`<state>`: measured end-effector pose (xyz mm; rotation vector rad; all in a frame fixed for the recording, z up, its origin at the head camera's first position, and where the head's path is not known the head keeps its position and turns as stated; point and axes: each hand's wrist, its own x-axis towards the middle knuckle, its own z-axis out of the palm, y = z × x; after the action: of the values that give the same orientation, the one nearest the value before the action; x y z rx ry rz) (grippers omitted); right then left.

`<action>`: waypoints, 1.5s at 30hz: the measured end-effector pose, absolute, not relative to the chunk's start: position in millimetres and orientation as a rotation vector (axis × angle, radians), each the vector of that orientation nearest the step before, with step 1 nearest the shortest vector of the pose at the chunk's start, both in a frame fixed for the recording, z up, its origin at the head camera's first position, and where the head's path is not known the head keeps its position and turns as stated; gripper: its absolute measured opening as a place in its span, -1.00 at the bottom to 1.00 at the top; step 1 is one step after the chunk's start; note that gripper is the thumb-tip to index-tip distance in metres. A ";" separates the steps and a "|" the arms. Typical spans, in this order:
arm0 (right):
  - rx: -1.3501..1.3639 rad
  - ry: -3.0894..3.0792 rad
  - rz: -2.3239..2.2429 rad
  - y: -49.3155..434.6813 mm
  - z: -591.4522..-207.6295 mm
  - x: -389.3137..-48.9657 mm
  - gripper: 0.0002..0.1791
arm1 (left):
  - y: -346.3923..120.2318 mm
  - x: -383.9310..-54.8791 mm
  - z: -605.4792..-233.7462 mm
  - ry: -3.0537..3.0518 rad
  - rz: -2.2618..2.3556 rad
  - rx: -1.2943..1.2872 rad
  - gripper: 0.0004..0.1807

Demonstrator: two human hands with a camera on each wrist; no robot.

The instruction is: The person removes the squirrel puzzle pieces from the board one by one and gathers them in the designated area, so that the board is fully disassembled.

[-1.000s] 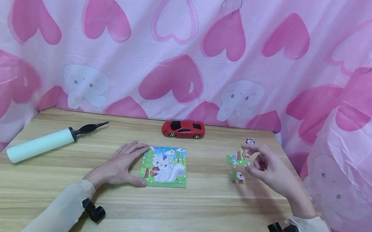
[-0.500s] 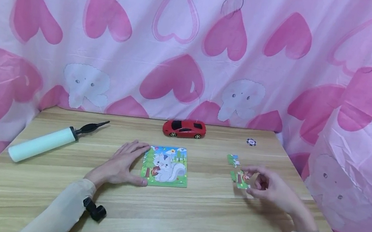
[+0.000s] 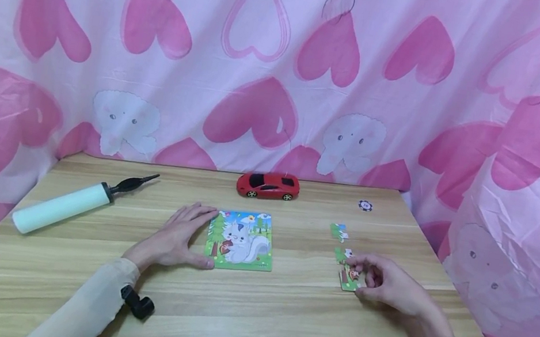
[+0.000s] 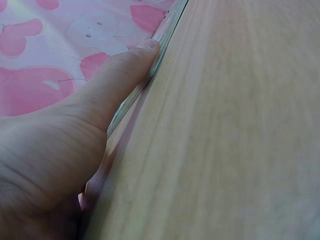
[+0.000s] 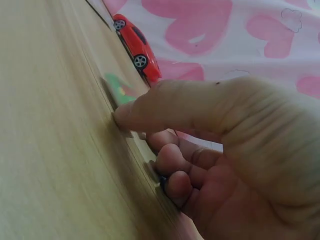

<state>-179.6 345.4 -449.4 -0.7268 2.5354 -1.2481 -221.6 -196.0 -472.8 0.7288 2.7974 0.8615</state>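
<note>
A square jigsaw puzzle (image 3: 240,241) with a white squirrel picture lies flat at mid-table. My left hand (image 3: 176,241) rests at its left side, fingers near the upper left corner and thumb at the lower left. In the left wrist view the thumb (image 4: 135,62) lies along the puzzle's edge. To the right, my right hand (image 3: 390,288) pinches a jigsaw piece (image 3: 348,281) with green and brown print, low over the table; the right wrist view shows it blurred. Just above that piece lies another jigsaw piece (image 3: 341,255), partly covered by the fingers. A third piece (image 3: 338,231) lies farther back.
Behind the puzzle stands a red toy car (image 3: 268,186). A hand pump (image 3: 62,209) with a black nozzle lies at the left. Near the back right corner is a small round black-and-white chip (image 3: 365,206). A pink heart-print curtain (image 3: 252,110) hangs behind the table.
My right hand has moved toward me with the jigsaw piece, from beside the farther piece to just below the nearer one. The left hand and the puzzle have stayed put.
</note>
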 end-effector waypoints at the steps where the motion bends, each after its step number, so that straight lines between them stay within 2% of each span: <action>1: -0.717 2.535 -1.241 345.8 -449.2 -179.5 -0.32 | -196.0 -221.6 -472.4 2.798 0.863 0.731 0.38; 13: -0.664 2.520 -1.211 348.1 -449.6 -179.5 -0.32 | -196.4 -220.5 -469.0 2.788 0.883 0.729 0.38; 23: -0.748 2.497 -1.247 348.5 -451.3 -177.6 -0.29 | -195.4 -220.5 -468.4 2.794 0.877 0.751 0.38; 45: -0.756 2.471 -1.258 348.5 -451.6 -177.8 -0.26 | -194.3 -219.9 -469.2 2.794 0.873 0.754 0.37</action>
<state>-177.8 348.5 -451.6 -0.7559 2.4713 -1.2575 -219.9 -194.3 -469.2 0.7540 2.7938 0.8734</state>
